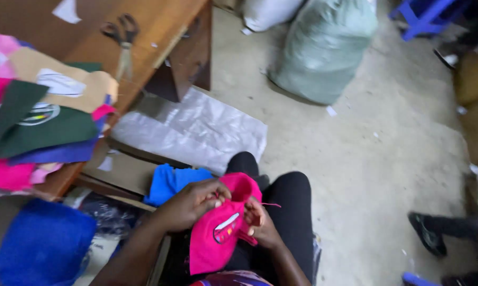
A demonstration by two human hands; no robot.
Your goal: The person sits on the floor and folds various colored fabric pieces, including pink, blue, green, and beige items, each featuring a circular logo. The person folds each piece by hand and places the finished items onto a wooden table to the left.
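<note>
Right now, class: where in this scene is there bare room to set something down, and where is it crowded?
Free: wooden tabletop right of the scissors; concrete floor between the green sack and white plastic sheet. Crowded: the fabric pile on the table's left, and the lap, where both hands grip a pink piece.

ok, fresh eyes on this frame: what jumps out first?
The bright pink fabric piece at bottom centre, held over the lap by the left hand and right hand. Next, the pile of pink, green and tan fabric pieces on the wooden table at left, with scissors beyond it. A big grey-green sack stands on the floor behind.
</note>
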